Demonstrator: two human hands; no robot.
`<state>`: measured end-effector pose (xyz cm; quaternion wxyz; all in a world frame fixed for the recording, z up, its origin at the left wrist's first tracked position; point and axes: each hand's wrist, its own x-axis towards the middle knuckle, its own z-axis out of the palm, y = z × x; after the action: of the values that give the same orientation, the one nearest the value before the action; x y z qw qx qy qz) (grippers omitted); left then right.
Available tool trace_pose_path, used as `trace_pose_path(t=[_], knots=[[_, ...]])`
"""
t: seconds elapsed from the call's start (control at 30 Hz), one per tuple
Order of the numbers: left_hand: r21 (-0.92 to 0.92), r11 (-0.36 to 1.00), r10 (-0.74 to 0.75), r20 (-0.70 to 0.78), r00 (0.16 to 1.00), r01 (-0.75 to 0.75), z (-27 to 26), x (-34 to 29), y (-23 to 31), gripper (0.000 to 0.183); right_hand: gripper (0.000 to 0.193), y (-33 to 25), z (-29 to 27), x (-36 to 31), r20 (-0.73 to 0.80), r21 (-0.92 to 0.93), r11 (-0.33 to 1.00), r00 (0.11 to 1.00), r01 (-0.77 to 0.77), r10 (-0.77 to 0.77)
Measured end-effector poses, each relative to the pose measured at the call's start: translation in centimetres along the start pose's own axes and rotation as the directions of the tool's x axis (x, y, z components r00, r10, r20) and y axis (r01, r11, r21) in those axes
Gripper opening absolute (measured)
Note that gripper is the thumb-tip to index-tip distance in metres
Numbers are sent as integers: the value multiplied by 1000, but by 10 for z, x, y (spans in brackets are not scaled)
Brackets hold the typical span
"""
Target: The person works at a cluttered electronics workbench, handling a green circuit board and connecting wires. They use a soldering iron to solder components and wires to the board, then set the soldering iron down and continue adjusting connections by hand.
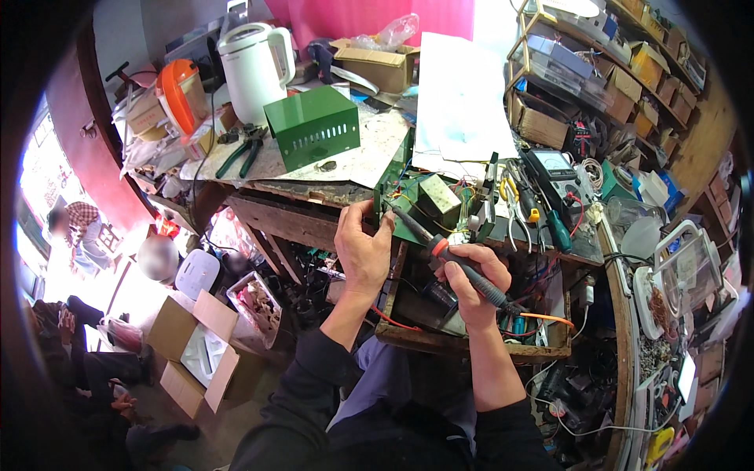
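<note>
My right hand [477, 281] is wrapped round the dark handle of a soldering iron [481, 287] with a red ring and an orange cable. Its metal shaft slants up and left to the edge of an uncovered green device chassis [404, 229]. At that same edge, my left hand [364, 250] pinches the chassis panel between thumb and fingers; whether a small part is also held there is hidden. Inside the chassis sit a pale boxy component [440, 198] and several coloured wires. The iron's tip is close to my left fingertips; contact is too small to make out.
A green vented metal cover [312, 129], green-handled pliers [245, 153] and a white jug [255, 74] stand on the bench. Right of the chassis lie more pliers [514, 208] and an analog multimeter [554, 169]. An open drawer [479, 347] juts below my hands. People are at far left.
</note>
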<state>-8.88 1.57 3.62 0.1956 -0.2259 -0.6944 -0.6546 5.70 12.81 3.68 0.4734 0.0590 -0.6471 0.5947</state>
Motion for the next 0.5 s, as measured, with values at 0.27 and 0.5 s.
trace_pose_path(t=[0.27, 0.5], knots=[[-30, 1000, -2, 24, 1000, 3, -2, 1, -1, 26, 24, -2, 1, 1, 13, -13, 1000, 1000, 10, -10], [-128, 991, -24, 64, 998, 32, -2, 1, -12, 25, 22, 1, -3, 1, 45, -52, 997, 997, 58, -56]])
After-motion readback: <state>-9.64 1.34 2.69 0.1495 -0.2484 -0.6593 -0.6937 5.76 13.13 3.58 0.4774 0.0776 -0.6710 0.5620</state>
